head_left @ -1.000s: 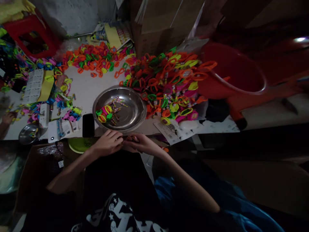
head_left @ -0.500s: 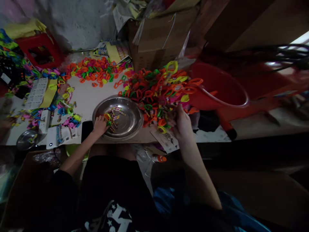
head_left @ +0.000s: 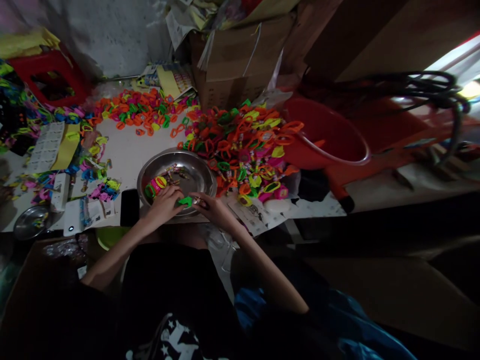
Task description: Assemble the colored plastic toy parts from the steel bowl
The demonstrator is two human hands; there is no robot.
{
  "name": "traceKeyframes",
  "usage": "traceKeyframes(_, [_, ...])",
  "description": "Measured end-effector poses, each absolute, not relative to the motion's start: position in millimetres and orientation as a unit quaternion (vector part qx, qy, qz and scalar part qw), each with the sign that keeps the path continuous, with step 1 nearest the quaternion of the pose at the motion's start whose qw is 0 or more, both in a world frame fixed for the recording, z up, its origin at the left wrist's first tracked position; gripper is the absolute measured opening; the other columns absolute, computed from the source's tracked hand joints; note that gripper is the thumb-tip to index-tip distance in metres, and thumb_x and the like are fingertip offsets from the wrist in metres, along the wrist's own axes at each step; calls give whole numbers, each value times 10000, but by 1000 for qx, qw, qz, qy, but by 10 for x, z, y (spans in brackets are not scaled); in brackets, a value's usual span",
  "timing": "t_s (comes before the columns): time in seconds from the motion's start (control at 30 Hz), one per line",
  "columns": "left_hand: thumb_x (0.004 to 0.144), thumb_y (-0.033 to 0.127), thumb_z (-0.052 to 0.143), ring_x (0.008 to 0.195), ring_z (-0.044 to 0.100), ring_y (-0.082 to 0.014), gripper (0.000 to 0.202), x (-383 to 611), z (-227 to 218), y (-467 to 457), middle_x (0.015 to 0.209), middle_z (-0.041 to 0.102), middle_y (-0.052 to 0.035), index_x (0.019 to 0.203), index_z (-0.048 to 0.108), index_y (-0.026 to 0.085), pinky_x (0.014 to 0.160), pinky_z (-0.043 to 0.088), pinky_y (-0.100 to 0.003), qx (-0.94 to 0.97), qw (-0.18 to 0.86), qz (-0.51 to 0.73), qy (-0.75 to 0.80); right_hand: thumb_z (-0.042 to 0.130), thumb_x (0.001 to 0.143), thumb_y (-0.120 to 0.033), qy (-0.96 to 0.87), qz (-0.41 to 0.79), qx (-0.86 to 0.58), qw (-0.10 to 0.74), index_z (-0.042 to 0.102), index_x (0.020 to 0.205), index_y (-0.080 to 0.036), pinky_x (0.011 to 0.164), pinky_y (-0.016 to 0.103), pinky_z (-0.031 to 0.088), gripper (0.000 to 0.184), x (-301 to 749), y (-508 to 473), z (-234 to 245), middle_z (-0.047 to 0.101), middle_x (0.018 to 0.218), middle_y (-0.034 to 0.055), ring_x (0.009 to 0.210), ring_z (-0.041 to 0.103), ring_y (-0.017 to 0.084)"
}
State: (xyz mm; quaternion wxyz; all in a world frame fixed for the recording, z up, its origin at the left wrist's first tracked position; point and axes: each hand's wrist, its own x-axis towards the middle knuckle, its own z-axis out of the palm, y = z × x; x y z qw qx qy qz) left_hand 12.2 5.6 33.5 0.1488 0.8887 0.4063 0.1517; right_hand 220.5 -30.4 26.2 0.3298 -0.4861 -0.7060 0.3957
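At the back left a red stool [head_left: 45,61] carries crumpled yellow paper [head_left: 30,42], in front of a grey, stained wall [head_left: 112,30]; a cardboard box [head_left: 240,60] stands further right. Loops of black cable [head_left: 408,82] hang at the far right. Near the front edge of the worktop [head_left: 131,142] lies a dark phone [head_left: 129,207] — a white device [head_left: 74,217] and a white power strip [head_left: 60,192] are to its left — and a lime-green container [head_left: 110,236] shows below the edge
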Motion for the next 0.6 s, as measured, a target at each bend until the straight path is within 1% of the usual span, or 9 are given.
traceKeyframes(0.07, [857,299,604,1083,518,-200,151,121,447,-23,1125,549,-63,932,561,175,967,407,-369,881,185,189,393,485,874,-403,-726,391,-467,320,609,1074,-149,726,257,416,347,2149,-317,283,604,849,51,763,557,155])
traceKeyframes(0.17, [844,320,625,1089,535,-189,176,96,583,-136,1127,549,-72,900,540,177,947,430,-366,854,247,279,364,499,864,-397,-697,412,-463,359,598,1032,-142,722,249,418,321,2114,-366,333,604,868,51,779,554,152])
traceKeyframes(0.23, [843,328,625,1073,553,-181,191,85,644,-209,1094,562,-76,889,521,175,929,448,-361,826,288,340,344,525,846,-414,-659,446,-460,394,582,1020,-150,741,247,425,322,2099,-404,374,599,894,48,830,552,158])
traceKeyframes(0.33, [880,315,575,1009,583,-160,162,83,687,-306,1012,591,-69,891,495,175,888,475,-344,794,315,398,334,559,827,-439,-632,503,-436,397,550,1057,-166,746,246,433,357,2073,-459,441,588,925,46,878,548,163])
traceKeyframes(0.37, [888,307,565,985,587,-153,151,82,691,-331,981,598,-61,897,493,175,869,481,-331,793,305,406,336,557,832,-437,-631,515,-430,391,530,1093,-169,740,244,435,375,2066,-479,465,584,935,48,875,547,160])
traceKeyframes(0.43, [875,300,589,928,585,-146,155,72,686,-368,912,603,-42,895,501,174,824,483,-305,808,255,403,346,528,855,-415,-639,508,-435,381,485,1132,-166,725,241,437,374,2058,-523,518,582,952,55,851,546,151])
traceKeyframes(0.53, [832,335,649,873,562,-154,214,44,664,-401,847,594,-26,861,515,170,795,471,-300,834,165,377,368,476,888,-362,-687,443,-463,343,486,1051,-155,686,243,434,264,2063,-601,622,595,885,55,759,556,144])
traceKeyframes(0.6, [832,364,645,873,554,-161,233,27,655,-421,851,591,-28,864,521,170,793,467,-305,840,140,359,383,468,903,-334,-735,397,-462,300,516,1010,-155,680,249,433,213,2075,-649,705,615,864,60,750,584,156])
